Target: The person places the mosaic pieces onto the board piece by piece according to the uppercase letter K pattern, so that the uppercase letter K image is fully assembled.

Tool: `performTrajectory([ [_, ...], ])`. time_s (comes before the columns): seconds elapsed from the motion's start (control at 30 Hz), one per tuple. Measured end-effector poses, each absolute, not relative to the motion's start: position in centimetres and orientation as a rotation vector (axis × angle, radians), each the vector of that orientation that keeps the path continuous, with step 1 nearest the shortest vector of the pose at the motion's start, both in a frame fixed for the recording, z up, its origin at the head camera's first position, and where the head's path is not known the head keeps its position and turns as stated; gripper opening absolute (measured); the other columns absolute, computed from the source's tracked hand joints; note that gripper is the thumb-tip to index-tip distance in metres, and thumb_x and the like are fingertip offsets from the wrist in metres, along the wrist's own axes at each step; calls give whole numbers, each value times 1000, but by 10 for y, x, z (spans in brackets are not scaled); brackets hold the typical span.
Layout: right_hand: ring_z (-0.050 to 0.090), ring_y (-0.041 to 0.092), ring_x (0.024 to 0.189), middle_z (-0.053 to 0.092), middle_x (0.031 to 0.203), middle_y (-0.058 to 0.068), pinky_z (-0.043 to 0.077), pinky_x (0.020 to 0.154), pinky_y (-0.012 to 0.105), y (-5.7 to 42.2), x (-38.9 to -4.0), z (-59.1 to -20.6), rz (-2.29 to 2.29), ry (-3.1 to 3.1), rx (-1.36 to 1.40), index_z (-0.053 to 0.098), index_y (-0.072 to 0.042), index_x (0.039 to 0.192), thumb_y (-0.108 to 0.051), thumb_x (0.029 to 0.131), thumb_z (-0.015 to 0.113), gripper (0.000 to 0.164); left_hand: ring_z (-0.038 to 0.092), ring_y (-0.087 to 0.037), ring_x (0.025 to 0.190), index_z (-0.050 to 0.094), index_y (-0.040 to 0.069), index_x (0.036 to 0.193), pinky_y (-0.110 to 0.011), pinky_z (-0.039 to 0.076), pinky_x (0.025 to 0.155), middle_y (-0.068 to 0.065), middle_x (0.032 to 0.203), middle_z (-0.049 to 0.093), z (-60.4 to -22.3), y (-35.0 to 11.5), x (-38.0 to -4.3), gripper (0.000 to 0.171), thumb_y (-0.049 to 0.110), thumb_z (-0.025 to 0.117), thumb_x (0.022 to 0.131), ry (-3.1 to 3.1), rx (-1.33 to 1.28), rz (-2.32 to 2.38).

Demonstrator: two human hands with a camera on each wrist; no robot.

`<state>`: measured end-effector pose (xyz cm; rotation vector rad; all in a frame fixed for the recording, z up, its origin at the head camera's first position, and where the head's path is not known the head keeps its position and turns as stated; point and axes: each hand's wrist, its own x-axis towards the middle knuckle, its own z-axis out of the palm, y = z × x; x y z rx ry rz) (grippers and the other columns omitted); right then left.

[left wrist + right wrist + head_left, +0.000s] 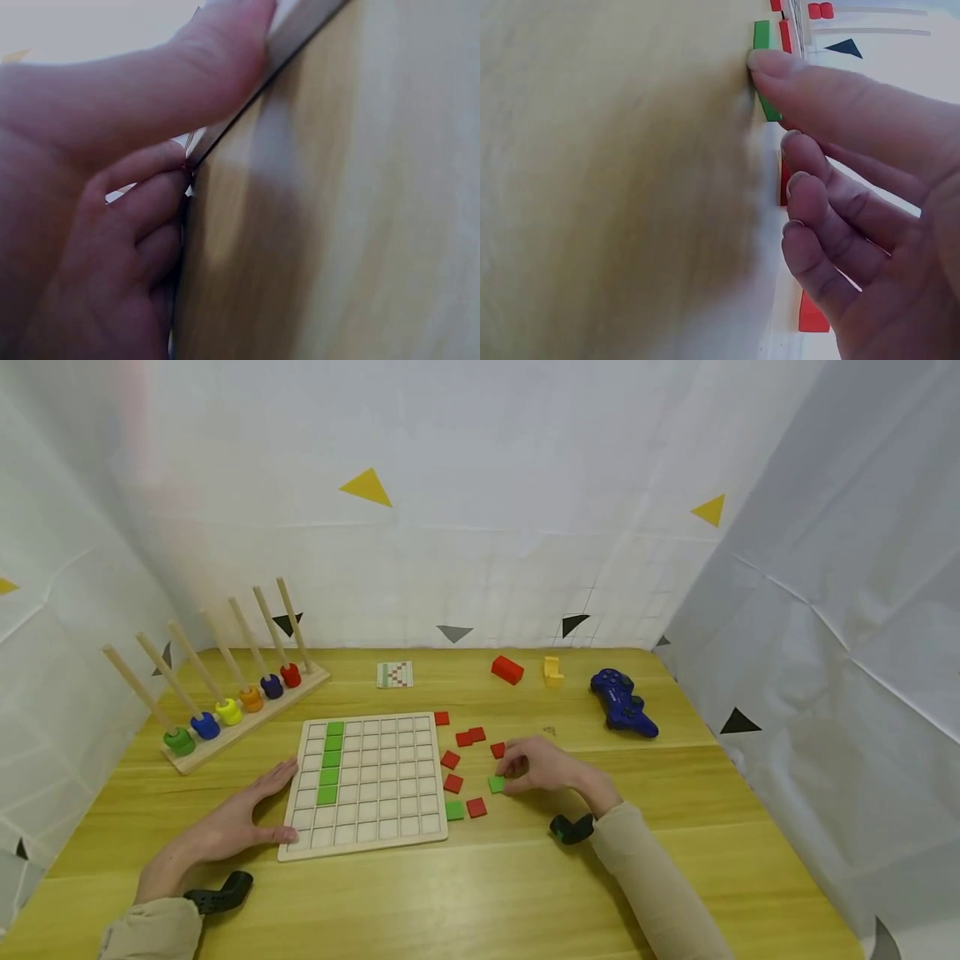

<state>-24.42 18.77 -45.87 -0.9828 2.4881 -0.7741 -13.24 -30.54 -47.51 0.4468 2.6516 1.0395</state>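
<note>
Left hand (225, 831) flat beside board (365, 785); right fingers (517, 768) pinch green tile (497, 784).

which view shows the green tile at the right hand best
Head view: the green tile lies flat on the table, whole, under the right hand. Right wrist shows it edge-on behind the thumb. Left wrist shows none of it.

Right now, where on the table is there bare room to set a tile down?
Bare: the near strip in front of the board, and the stretch right of the right hand, below the gamepad. Crowded: the loose tiles between board and right hand.
</note>
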Motion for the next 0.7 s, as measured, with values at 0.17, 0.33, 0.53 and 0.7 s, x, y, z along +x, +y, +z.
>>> performTrajectory([
  [0.17, 56, 11, 76, 63, 89, -2, 51, 69, 25, 189, -244, -459, -814, 2504, -965, 77, -18, 97, -24, 82, 84, 18, 8, -56, 147, 18, 11, 161, -77, 13, 109, -23, 166, 9, -475, -305, -132, 106, 46, 79, 81, 2652, 446, 1052],
  [0.33, 56, 11, 74, 62, 87, -1, 51, 67, 24, 189, -245, -460, -842, 2498, -971, 78, -17, 96, -23, 82, 84, 16, 8, -56, 147, 19, 11, 161, -77, 13, 109, -23, 166, 9, -475, -304, -132, 106, 47, 79, 81, 2652, 440, 1043],
  [0.53, 57, 10, 73, 62, 86, -2, 52, 66, 23, 188, -246, -461, -845, 2496, -982, 78, -16, 95, -22, 83, 83, 15, 8, -56, 147, 18, 12, 161, -77, 13, 109, -24, 166, 9, -473, -304, -132, 105, 46, 79, 82, 2650, 433, 1041],
  [0.7, 57, 9, 74, 60, 85, -6, 52, 67, 23, 188, -245, -460, -816, 2502, -994, 78, -16, 97, -24, 84, 82, 15, 8, -56, 147, 18, 12, 161, -77, 12, 109, -24, 166, 9, -474, -304, -132, 106, 46, 79, 82, 2646, 430, 1038],
])
